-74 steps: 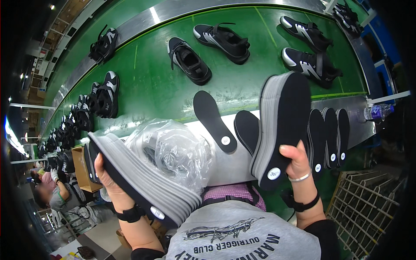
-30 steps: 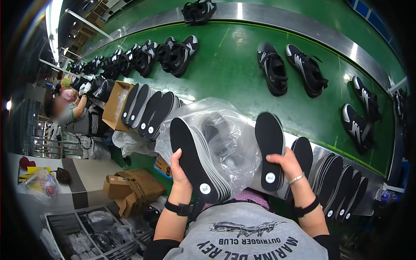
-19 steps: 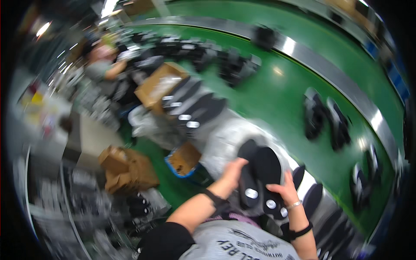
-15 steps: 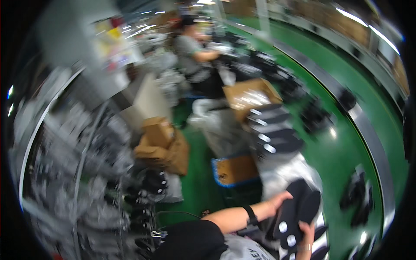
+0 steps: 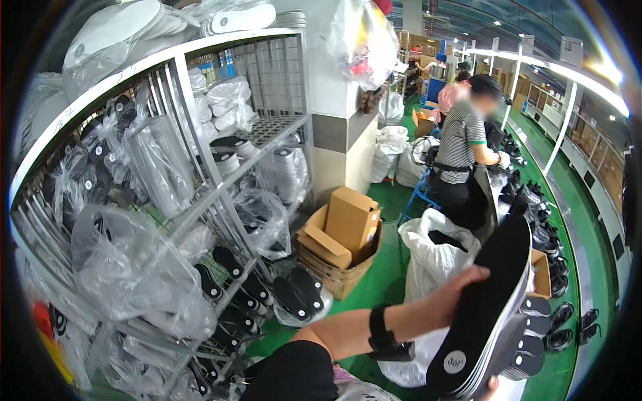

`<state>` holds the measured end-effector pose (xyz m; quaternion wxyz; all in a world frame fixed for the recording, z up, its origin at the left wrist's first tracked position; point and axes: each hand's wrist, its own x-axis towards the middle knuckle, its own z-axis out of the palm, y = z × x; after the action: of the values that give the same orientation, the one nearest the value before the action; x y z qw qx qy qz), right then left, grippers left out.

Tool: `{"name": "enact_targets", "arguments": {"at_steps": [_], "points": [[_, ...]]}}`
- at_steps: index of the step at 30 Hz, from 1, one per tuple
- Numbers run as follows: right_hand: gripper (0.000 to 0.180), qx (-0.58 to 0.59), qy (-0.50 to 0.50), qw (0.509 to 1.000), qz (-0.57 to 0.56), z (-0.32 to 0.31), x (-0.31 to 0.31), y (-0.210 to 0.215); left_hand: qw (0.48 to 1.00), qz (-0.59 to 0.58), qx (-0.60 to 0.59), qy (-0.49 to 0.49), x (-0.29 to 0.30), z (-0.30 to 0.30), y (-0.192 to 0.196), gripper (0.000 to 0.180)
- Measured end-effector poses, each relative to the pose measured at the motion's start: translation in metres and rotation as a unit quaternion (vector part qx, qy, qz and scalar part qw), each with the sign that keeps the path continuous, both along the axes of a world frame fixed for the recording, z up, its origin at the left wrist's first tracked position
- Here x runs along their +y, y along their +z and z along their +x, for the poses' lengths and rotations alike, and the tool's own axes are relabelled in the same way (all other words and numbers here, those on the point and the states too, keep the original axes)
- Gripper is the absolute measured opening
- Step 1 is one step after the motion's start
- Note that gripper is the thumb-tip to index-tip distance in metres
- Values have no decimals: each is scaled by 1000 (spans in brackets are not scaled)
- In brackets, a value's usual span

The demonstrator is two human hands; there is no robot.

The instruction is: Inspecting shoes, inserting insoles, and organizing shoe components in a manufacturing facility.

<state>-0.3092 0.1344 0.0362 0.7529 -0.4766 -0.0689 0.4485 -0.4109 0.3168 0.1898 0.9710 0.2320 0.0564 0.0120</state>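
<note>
A stack of black insoles with grey edges stands tilted at the lower right, its top one bearing a round white sticker. My left hand reaches across from the lower middle, a black strap on its wrist, and presses flat against the stack's left face. Only a fingertip of my right hand shows, under the stack's lower edge at the bottom of the view. The stack hides the rest of that hand.
A wire rack full of bagged insoles fills the left. Open cardboard boxes and a white sack sit on the green floor. A person in a striped shirt works beside the shoe-laden conveyor.
The view has swung left from the green conveyor to the rack and the aisle. The two bundles of insoles, one in each hand, have been brought together into one stack.
</note>
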Motion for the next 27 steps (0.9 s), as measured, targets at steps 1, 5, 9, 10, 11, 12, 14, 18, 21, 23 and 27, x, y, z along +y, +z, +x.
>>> {"name": "enact_targets", "arguments": {"at_steps": [1,5,9,10,11,12,14,18,21,23,27], "points": [[56,13,14,1000,5,-8,21,1,997,40,-43,47,29,-15,16,44],[56,59,53,997,17,-22,86,0,953,168,-104,231,139,-57,68,44],[56,115,113,987,14,-22,144,-12,898,207,-150,358,261,-85,94,35],[56,111,105,988,30,-20,143,1,879,228,-182,377,281,-78,112,34],[54,122,99,987,-18,-18,157,-9,860,236,-172,419,304,-84,122,34],[52,135,135,982,0,-14,177,-22,839,242,-160,461,330,-91,129,34],[51,149,186,971,-16,-10,219,-38,783,280,-134,540,383,-108,143,35],[45,201,259,943,-55,5,302,-39,696,361,-104,612,480,-125,179,32],[41,166,287,939,-98,17,367,-19,654,392,-110,637,548,-134,200,32],[41,214,325,917,-89,34,410,-16,612,425,-80,662,587,-136,212,33],[47,185,404,895,-27,62,495,-17,552,526,0,648,635,-116,207,34]]}}
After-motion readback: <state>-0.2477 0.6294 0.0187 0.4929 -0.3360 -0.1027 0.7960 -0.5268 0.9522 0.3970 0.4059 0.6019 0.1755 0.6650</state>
